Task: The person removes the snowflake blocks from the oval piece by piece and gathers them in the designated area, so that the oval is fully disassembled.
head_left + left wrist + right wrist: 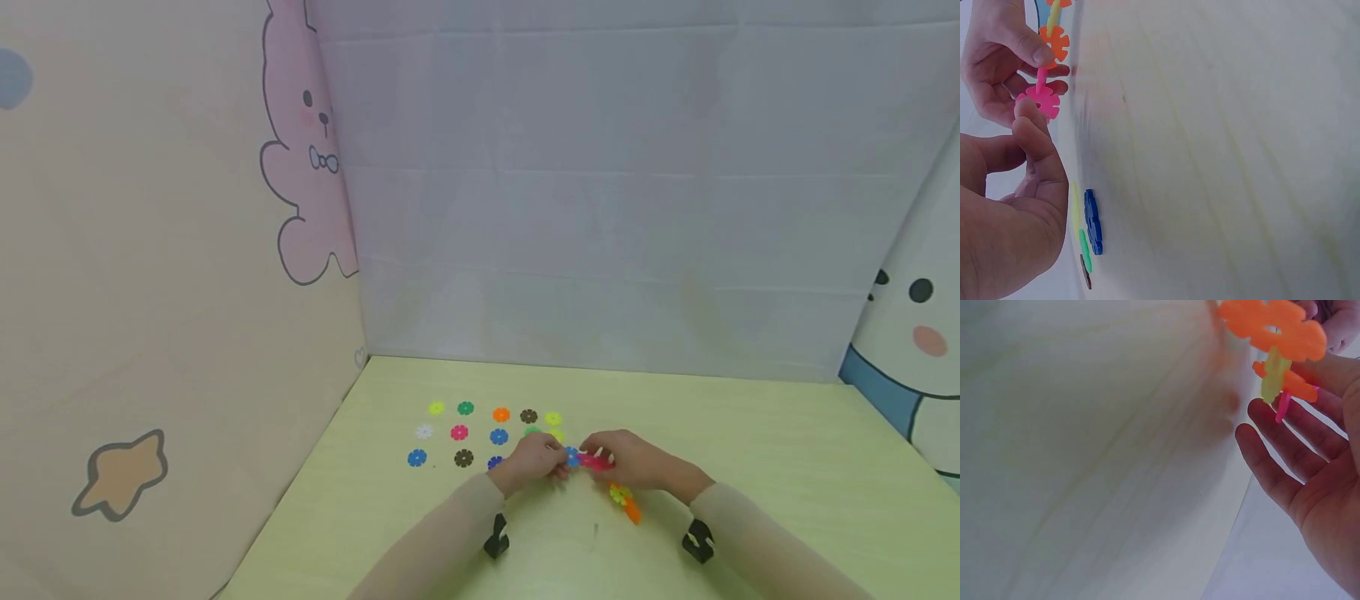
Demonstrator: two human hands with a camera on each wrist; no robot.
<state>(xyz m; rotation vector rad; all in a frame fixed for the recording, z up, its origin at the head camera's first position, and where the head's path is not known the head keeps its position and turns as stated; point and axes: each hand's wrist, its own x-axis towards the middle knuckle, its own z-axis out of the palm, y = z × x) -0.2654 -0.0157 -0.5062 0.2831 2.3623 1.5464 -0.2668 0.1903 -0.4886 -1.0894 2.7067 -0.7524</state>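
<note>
Both hands work close together over the table. My left hand (534, 460) pinches at the edge of a notched blue disc (572, 456). In the left wrist view my left fingertips (1029, 122) overlap a pink disc (1047, 103), and the blue one is hidden. My right hand (630, 458) pinches a chain of interlocking snowflake discs, thumb on an orange disc (1057, 44). Pink, orange and yellow pieces are joined edge to edge. The chain's far end, a yellow disc (620, 494) and an orange disc (1272, 325), hangs below the right palm. My other right fingers (1285, 444) are loosely extended.
Loose notched discs lie in rows on the pale table (750, 450), left of the hands, among them a white disc (424, 432), a brown disc (463, 458) and an orange disc (501, 415). A cloth wall (600, 208) stands behind the table.
</note>
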